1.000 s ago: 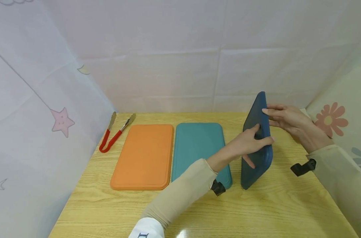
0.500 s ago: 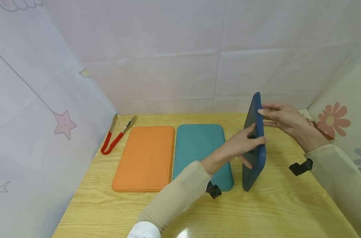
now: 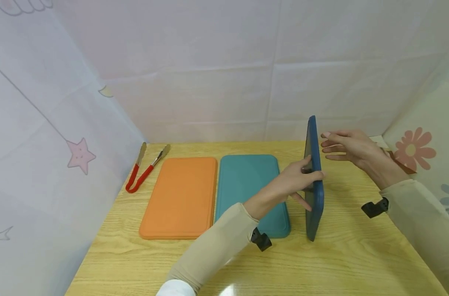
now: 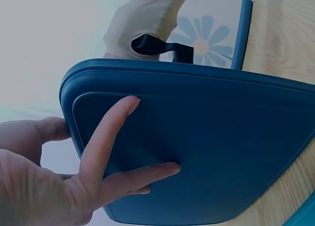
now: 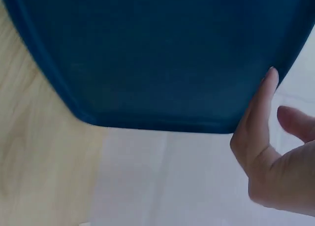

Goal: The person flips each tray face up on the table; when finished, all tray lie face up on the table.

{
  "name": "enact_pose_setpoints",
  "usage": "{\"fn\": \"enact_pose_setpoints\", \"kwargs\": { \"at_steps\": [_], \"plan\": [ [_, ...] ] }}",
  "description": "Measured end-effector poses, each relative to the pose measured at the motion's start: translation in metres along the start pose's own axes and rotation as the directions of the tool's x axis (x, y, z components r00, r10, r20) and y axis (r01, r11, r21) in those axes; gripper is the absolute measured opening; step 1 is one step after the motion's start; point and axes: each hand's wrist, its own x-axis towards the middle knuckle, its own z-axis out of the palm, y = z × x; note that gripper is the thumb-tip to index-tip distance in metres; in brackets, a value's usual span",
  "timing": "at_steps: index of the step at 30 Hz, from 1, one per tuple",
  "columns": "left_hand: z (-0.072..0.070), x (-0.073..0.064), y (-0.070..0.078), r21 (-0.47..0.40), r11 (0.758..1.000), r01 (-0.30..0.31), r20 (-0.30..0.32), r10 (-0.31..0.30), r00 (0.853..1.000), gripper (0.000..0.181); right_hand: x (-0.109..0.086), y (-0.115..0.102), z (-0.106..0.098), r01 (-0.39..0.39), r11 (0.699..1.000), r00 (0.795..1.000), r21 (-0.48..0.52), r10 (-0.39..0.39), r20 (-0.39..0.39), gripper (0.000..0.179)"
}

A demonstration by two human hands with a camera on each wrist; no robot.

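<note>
A dark blue cutting board [image 3: 313, 144] stands on its long edge, nearly upright, over the right half of the table. My left hand [image 3: 289, 181] grips its upper edge, thumb over the rim on the right side and fingers spread against the left face. In the left wrist view, those fingertips lie on the flat blue face [image 4: 226, 132] inside its groove. Just right of the board, my right hand [image 3: 352, 148] holds nothing, its fingers loosely bent and apart from the board in the head view. Seen from the right wrist, one fingertip overlaps the board's rim.
A teal cutting board [image 3: 246, 181] lies flat left of the blue one, with an orange cutting board [image 3: 180, 197] beside it. Red-handled tongs [image 3: 144, 174] lie spread at the back left. A slim blue bar [image 4: 242, 31] shows behind the board. Cloth walls [image 3: 217, 98] enclose the table.
The blue board has swung more upright and shifted slightly left with my left hand. My right hand has let go of its rim and a gap shows between them.
</note>
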Motion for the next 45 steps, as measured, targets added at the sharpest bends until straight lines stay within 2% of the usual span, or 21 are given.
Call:
{"fn": "enact_pose_setpoints", "kwargs": {
  "at_steps": [3, 7, 13, 17, 24, 34, 39, 45],
  "plan": [
    [-0.001, -0.001, -0.002, -0.043, 0.999, -0.011, -0.024, 0.01, 1.0, 0.074, 0.002, 0.017, -0.005, -0.043, 0.999, 0.999, -0.032, 0.043, 0.006, 0.056],
    [0.0, -0.001, -0.006, -0.09, 0.995, -0.051, -0.071, 0.045, 0.996, 0.071, 0.007, 0.051, -0.013, -0.096, 0.988, 0.995, -0.119, 0.1, 0.025, 0.069],
    [0.0, -0.001, -0.019, -0.179, 0.979, -0.096, -0.137, 0.072, 0.988, 0.068, 0.011, 0.098, -0.026, -0.17, 0.946, 0.981, -0.278, 0.19, 0.049, 0.089],
    [-0.001, -0.001, -0.025, -0.233, 0.967, -0.103, -0.159, 0.067, 0.985, 0.068, 0.008, 0.117, -0.026, -0.199, 0.928, 0.968, -0.315, 0.236, 0.084, 0.082],
    [-0.004, -0.001, -0.033, -0.294, 0.948, -0.118, -0.188, 0.064, 0.98, 0.067, 0.007, 0.124, -0.02, -0.176, 0.936, 0.973, -0.304, 0.212, 0.089, 0.072],
    [-0.006, 0.0, -0.044, -0.354, 0.931, -0.087, -0.191, 0.019, 0.981, 0.067, 0.007, 0.13, -0.013, -0.161, 0.965, 0.979, -0.209, 0.183, 0.091, 0.067],
    [-0.008, -0.001, -0.046, -0.366, 0.926, -0.089, -0.184, 0.021, 0.983, 0.065, 0.008, 0.131, -0.011, -0.172, 0.964, 0.978, -0.205, 0.191, 0.08, 0.066],
    [-0.01, -0.004, -0.048, -0.354, 0.931, -0.089, -0.169, 0.029, 0.985, 0.062, 0.008, 0.134, -0.01, -0.205, 0.956, 0.973, -0.209, 0.222, 0.061, 0.067]
  ]
}}
